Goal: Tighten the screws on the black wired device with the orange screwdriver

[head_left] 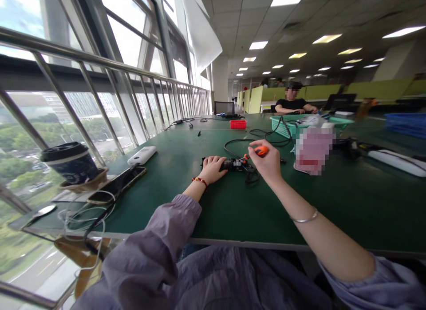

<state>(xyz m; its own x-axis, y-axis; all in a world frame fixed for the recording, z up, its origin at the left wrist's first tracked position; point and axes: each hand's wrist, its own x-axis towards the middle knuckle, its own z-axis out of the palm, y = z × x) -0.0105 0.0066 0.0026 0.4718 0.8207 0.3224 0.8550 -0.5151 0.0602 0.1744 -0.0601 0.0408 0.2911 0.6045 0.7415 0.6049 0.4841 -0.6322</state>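
Note:
My left hand (213, 168) is wrapped over the left part of a black device (237, 165) that lies on the green table. The device looks like a camera with a lens, but its exact kind is not clear. In my right hand (269, 161) is a screwdriver with an orange handle (261, 151). The screwdriver's shaft slants down to the left, and its tip is at the device; whether it sits in a screw is too small to tell. A black strap or cable (252, 175) lies beside the device, under my right hand.
A lidded paper cup (71, 163), a phone (116, 185), a white power bank (142, 156) and a white cable (80, 214) are on the left by the railing. Farther back are a red box (238, 124) and a green basket (281, 127). Opposite sits a person (291, 105).

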